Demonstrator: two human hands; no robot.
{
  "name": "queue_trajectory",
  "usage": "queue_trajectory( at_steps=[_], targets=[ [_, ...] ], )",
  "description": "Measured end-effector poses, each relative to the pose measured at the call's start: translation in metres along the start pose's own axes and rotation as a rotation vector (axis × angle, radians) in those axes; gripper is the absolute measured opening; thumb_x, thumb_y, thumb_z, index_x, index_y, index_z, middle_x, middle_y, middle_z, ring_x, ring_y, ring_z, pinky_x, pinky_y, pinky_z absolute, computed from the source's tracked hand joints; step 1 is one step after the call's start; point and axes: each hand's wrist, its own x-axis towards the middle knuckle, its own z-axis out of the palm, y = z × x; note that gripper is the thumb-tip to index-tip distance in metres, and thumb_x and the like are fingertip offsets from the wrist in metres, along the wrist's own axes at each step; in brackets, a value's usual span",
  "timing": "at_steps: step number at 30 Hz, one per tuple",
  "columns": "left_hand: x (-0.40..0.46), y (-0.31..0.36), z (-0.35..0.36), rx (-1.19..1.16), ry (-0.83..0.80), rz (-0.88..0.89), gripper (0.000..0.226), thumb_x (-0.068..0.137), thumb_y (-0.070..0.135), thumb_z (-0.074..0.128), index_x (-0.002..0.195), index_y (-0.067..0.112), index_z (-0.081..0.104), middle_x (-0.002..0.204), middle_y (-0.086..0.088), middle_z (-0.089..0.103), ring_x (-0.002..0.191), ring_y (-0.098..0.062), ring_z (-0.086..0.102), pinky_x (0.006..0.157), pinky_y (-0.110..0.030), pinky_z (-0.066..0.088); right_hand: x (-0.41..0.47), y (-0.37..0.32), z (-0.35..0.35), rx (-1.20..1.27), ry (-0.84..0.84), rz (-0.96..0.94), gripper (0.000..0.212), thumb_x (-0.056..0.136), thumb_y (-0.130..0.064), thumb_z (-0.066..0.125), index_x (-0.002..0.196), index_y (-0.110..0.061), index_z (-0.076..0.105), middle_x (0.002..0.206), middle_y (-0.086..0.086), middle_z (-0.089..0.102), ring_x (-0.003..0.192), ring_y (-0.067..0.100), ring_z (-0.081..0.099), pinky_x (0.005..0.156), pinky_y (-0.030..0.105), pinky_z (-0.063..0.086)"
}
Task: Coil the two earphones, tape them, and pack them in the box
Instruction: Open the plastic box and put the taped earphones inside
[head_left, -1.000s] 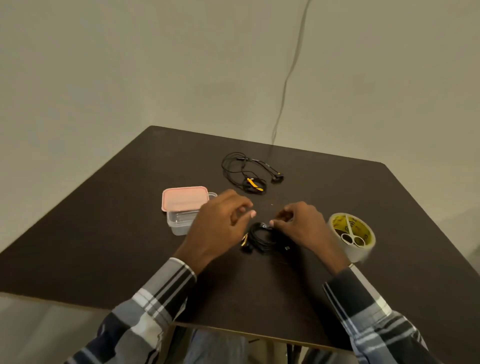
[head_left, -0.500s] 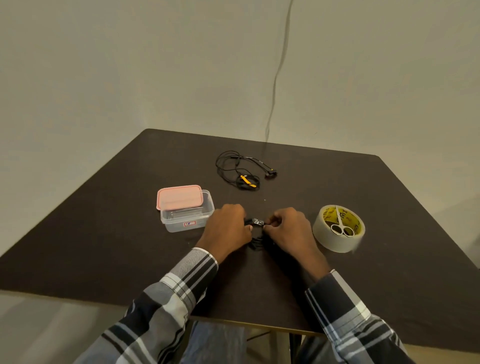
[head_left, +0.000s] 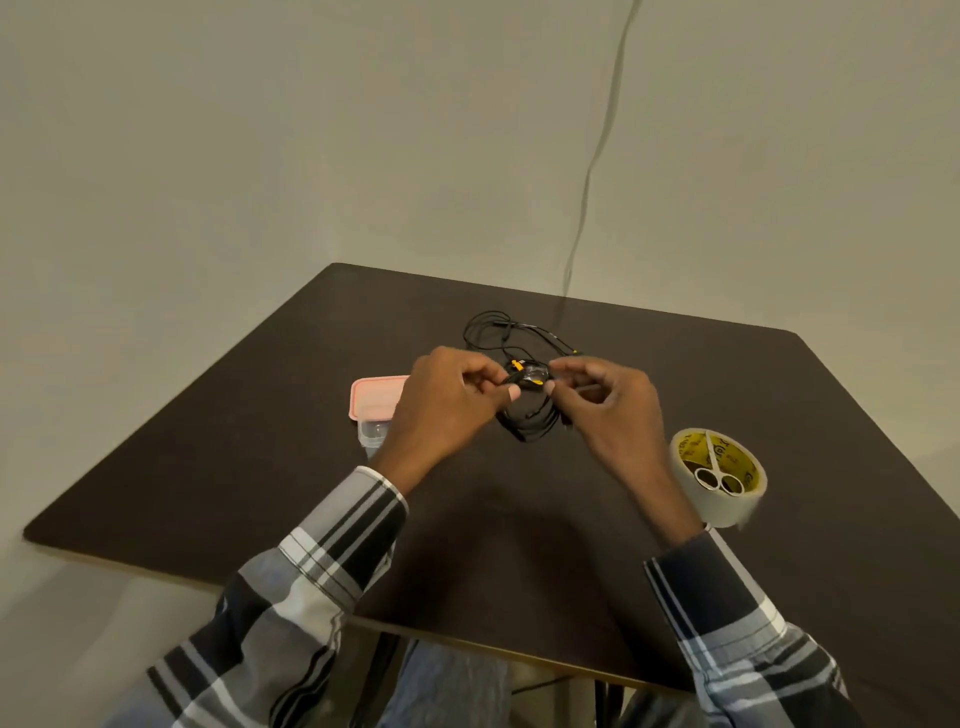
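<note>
A coiled black earphone is being pinched at its top from both sides, above the middle of the dark table. The thumb and curled fingers of the left hand are being closed on the left end of the bundle's top, and the fingertips of the right hand are being closed on the right end. Between the two grips a shiny clear strip, apparently tape, is being held across the cable. The rest of the coil is being left to hang below the fingers; whether it is touching the table cannot be told.

Plaid sleeves are being worn on both forearms. Behind the hands, a second earphone is being left loose and uncoiled on the table, with a yellow part showing just behind the held bundle. To the left, a clear box with a pink lid is being partly hidden by the left hand. To the right, near the right wrist, a roll of clear tape is lying flat with small scissors resting in its core.
</note>
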Motion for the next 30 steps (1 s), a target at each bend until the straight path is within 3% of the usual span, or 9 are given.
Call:
queue_trajectory(
  at_steps=[3,6,11,14,16,18,21,24,30],
  targets=[
    [0.005,-0.002,-0.029,-0.041,0.04,-0.017,0.009,0.08,0.024,0.08,0.084,0.017,0.077,0.066,0.001,0.071,0.057,-0.01,0.066,0.06,-0.03,0.057,0.014,-0.022,0.013,0.096,-0.046,-0.028,0.012,0.085,-0.021,0.078,0.094,-0.028,0.078,0.079,-0.007,0.075,0.069,0.007,0.071,0.063,0.031,0.06],
    [0.008,-0.017,-0.053,-0.079,0.072,-0.066,0.009,0.08,0.022,0.079,0.084,0.014,0.077,0.069,-0.002,0.073,0.064,-0.021,0.071,0.067,-0.034,0.061,0.026,-0.036,0.035,0.167,-0.126,-0.022,0.008,0.083,-0.018,0.078,0.09,-0.021,0.079,0.078,-0.001,0.075,0.074,0.017,0.073,0.07,0.037,0.063],
    [0.009,-0.043,-0.068,-0.175,0.081,-0.202,0.013,0.08,0.018,0.079,0.089,0.009,0.076,0.071,-0.004,0.074,0.067,-0.021,0.072,0.069,-0.03,0.061,0.035,-0.043,0.064,0.218,-0.219,0.033,0.007,0.083,-0.011,0.078,0.09,-0.012,0.078,0.077,0.009,0.075,0.067,0.015,0.068,0.071,0.039,0.062],
    [0.007,-0.057,-0.073,-0.171,0.095,-0.272,0.012,0.081,0.016,0.078,0.088,0.007,0.075,0.07,-0.006,0.074,0.065,-0.019,0.071,0.069,-0.031,0.062,0.038,-0.041,0.085,0.182,-0.26,0.033,0.006,0.082,-0.011,0.079,0.088,-0.012,0.078,0.08,0.016,0.074,0.067,0.023,0.067,0.073,0.049,0.062],
    [0.007,-0.065,-0.074,-0.126,0.093,-0.301,0.012,0.081,0.015,0.078,0.088,0.007,0.075,0.07,-0.006,0.074,0.065,-0.019,0.072,0.07,-0.033,0.062,0.041,-0.036,0.096,0.115,-0.273,0.003,0.006,0.081,-0.015,0.08,0.087,-0.016,0.078,0.078,0.014,0.074,0.07,0.032,0.069,0.072,0.053,0.06],
    [0.006,-0.068,-0.073,-0.052,0.078,-0.312,0.012,0.081,0.016,0.078,0.088,0.007,0.075,0.07,-0.006,0.074,0.063,-0.017,0.073,0.066,-0.03,0.061,0.042,-0.032,0.101,0.045,-0.284,-0.025,0.005,0.081,-0.018,0.08,0.085,-0.018,0.077,0.074,0.008,0.074,0.072,0.03,0.071,0.07,0.051,0.06],
    [0.006,-0.071,-0.072,0.094,0.09,-0.315,0.01,0.079,0.02,0.081,0.083,0.013,0.075,0.068,-0.001,0.073,0.054,-0.009,0.067,0.055,-0.021,0.051,0.042,-0.029,0.107,-0.095,-0.3,-0.088,0.006,0.08,-0.02,0.081,0.084,-0.018,0.077,0.073,-0.002,0.074,0.068,0.015,0.071,0.068,0.035,0.061],
    [0.005,-0.07,-0.069,0.278,0.097,-0.304,0.012,0.079,0.029,0.081,0.084,0.019,0.075,0.075,0.004,0.069,0.063,-0.007,0.063,0.057,-0.02,0.045,0.04,-0.025,0.109,-0.209,-0.303,-0.136,0.008,0.08,-0.023,0.082,0.084,-0.018,0.077,0.075,-0.005,0.074,0.066,0.005,0.066,0.061,0.021,0.052],
    [0.005,-0.069,-0.066,0.473,0.048,-0.267,0.013,0.088,0.033,0.07,0.092,0.021,0.076,0.086,0.004,0.072,0.064,-0.008,0.058,0.049,-0.015,0.033,0.037,-0.017,0.114,-0.356,-0.354,-0.216,0.001,0.084,-0.022,0.078,0.084,-0.021,0.077,0.08,-0.005,0.073,0.076,0.012,0.066,0.068,0.03,0.055]
  ],
)
